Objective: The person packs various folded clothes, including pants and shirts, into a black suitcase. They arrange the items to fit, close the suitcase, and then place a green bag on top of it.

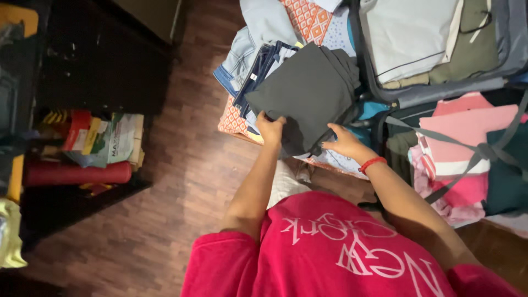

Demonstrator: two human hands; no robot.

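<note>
On a dark wood-plank floor, beside one open grey suitcase, both hands grip one folded dark grey garment atop a clothes pile: left hand clasping its edge, right hand pinching the corner.

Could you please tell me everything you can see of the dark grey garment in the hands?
The grey garment is plain, matte, soft cloth, folded into a rough square and lying tilted on a pile of folded clothes beside the open suitcase. The left hand grips its lower corner; the right hand holds its lower edge.
</note>
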